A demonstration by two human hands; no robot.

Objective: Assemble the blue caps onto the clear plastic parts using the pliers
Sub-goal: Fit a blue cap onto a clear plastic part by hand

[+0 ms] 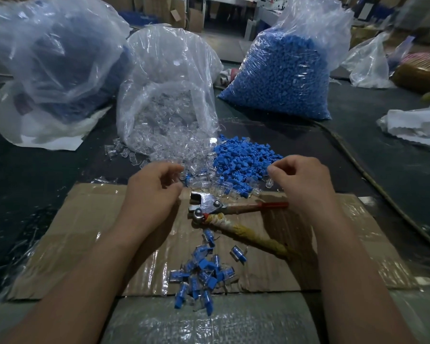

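The taped cardboard sheet (60,244) covers the lower middle of the frame; its far edge runs just under the hands and its near edge meets a strip of bubble wrap (209,324) at the bottom. The freest room is the bare cardboard at the lower left and lower right and the dark table (308,145) right of centre, bounded by a cable (372,181) slanting to the right edge. Three plastic bags wall off the back: a cloudy bag (47,58) upper left, a bag of clear parts (169,90) in the middle and a bag of blue caps (283,78) upper right. Loose clear parts (159,147) and loose blue caps (243,157) spill in two touching piles just beyond the hands. The pliers (209,207) lie on the cardboard between the wrists, head toward the left, jaws slightly apart, handles spread to the right with one passing under the right forearm. Finished pieces (204,274) are heaped lower centre between the forearms. The left hand (154,187) curls at the clear pile, thumb apart from the fingers; I cannot tell if it holds anything. The right hand (301,180) curls at the blue pile, fingertips drawn together; what they hold is unclear.
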